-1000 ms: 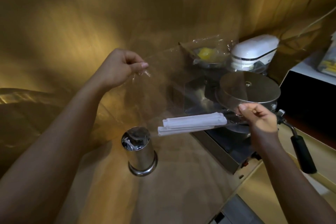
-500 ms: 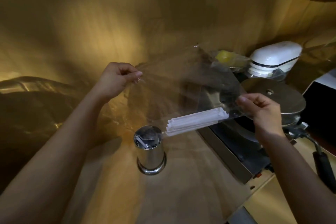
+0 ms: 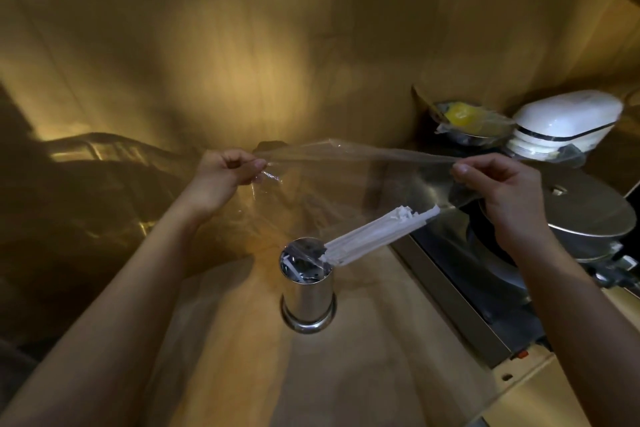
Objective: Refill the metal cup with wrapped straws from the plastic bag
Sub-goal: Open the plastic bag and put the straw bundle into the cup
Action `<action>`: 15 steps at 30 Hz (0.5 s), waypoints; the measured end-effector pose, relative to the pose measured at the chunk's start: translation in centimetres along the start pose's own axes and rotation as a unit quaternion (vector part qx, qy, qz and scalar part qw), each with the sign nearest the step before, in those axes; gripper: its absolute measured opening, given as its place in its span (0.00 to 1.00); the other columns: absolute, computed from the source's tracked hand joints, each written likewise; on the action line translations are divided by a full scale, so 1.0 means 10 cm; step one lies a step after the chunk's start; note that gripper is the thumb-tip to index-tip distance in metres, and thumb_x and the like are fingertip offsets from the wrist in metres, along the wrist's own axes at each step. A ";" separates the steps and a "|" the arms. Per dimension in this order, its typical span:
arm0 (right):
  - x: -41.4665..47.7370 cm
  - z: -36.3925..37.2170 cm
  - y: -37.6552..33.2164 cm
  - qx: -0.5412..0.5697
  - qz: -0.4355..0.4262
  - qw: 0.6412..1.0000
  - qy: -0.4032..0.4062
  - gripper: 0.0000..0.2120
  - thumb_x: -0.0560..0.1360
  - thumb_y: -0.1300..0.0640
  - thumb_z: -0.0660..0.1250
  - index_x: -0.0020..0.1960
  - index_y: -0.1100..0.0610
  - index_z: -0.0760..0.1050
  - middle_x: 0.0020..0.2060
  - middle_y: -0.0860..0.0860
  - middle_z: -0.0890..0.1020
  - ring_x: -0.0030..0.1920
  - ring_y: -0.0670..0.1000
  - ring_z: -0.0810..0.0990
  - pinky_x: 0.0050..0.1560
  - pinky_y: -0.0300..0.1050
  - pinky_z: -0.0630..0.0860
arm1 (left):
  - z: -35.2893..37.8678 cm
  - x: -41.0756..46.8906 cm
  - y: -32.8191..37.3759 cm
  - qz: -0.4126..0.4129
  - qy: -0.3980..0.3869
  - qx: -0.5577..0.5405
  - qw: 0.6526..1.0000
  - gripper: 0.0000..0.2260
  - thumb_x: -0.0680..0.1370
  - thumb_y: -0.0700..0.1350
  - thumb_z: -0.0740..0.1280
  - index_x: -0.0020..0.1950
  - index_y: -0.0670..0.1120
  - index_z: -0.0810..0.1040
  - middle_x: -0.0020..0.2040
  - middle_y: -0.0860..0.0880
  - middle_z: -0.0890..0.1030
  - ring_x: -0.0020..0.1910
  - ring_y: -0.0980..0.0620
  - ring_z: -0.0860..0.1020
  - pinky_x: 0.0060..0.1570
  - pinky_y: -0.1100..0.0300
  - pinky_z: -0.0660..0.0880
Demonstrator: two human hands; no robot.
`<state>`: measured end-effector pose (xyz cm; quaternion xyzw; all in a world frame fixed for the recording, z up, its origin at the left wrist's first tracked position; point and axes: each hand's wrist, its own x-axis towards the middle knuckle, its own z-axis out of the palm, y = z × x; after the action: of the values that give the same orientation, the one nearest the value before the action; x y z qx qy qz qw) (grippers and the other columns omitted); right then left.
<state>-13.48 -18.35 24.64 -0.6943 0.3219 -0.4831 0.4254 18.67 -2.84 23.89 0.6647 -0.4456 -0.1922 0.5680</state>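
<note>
Change: since a moment ago I have raised my right hand level with my left, and the straws now slope down to the cup's rim.
Counter point(image 3: 346, 374): wooden, with the cup standing on it between my arms.
Plastic bag point(image 3: 346, 177): clear, stretched between my hands above the cup.
Metal cup point(image 3: 308, 291): upright, a few straws already inside.
My left hand point(image 3: 221, 177): pinching the bag's left edge.
My right hand point(image 3: 502, 191): pinching the bag's right edge.
Wrapped straws point(image 3: 377, 234): white bundle inside the bag, lower ends at the cup's mouth.
</note>
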 end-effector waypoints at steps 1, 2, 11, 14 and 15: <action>0.02 0.02 -0.02 0.000 -0.005 1.000 -0.005 0.08 0.71 0.61 0.69 0.39 0.49 0.81 0.32 0.47 0.83 0.37 0.48 0.81 0.44 0.49 0.78 | -0.02 0.00 -0.03 -0.001 0.004 -0.005 1.000 0.08 0.74 0.36 0.67 0.38 0.46 0.79 0.26 0.58 0.82 0.28 0.63 0.77 0.37 0.70 0.76; 0.04 0.04 -0.04 0.000 -0.010 1.000 -0.007 0.07 0.71 0.61 0.69 0.39 0.49 0.80 0.32 0.46 0.83 0.37 0.47 0.81 0.44 0.46 0.79 | -0.03 -0.01 -0.06 -0.001 0.008 -0.009 1.000 0.08 0.74 0.35 0.66 0.38 0.46 0.79 0.26 0.58 0.82 0.27 0.64 0.78 0.36 0.72 0.76; 0.23 0.27 -0.21 -0.016 -0.052 0.998 -0.035 0.08 0.70 0.58 0.70 0.37 0.46 0.80 0.36 0.46 0.82 0.39 0.43 0.80 0.41 0.32 0.76 | -0.27 -0.02 -0.19 0.013 0.041 -0.020 0.999 0.14 0.74 0.38 0.67 0.31 0.52 0.82 0.27 0.60 0.81 0.28 0.66 0.76 0.34 0.74 0.73; 0.23 0.36 -0.22 -0.021 -0.052 0.997 -0.046 0.08 0.71 0.59 0.70 0.37 0.46 0.79 0.37 0.48 0.82 0.41 0.47 0.80 0.44 0.39 0.76 | -0.29 -0.04 -0.31 -0.025 0.054 -0.031 0.998 0.10 0.75 0.37 0.66 0.35 0.49 0.79 0.26 0.59 0.81 0.27 0.65 0.76 0.36 0.71 0.75; 0.24 0.39 -0.22 -0.020 -0.051 0.997 -0.046 0.09 0.71 0.59 0.70 0.37 0.46 0.79 0.37 0.48 0.82 0.41 0.47 0.80 0.45 0.40 0.76 | -0.29 -0.05 -0.34 -0.034 0.057 -0.034 0.997 0.09 0.75 0.37 0.66 0.36 0.47 0.79 0.25 0.59 0.80 0.27 0.65 0.76 0.36 0.71 0.76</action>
<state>-8.95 -18.35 26.88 -0.7400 0.2753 -0.4651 0.4005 21.89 -0.90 21.38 0.6697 -0.3833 -0.1878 0.6077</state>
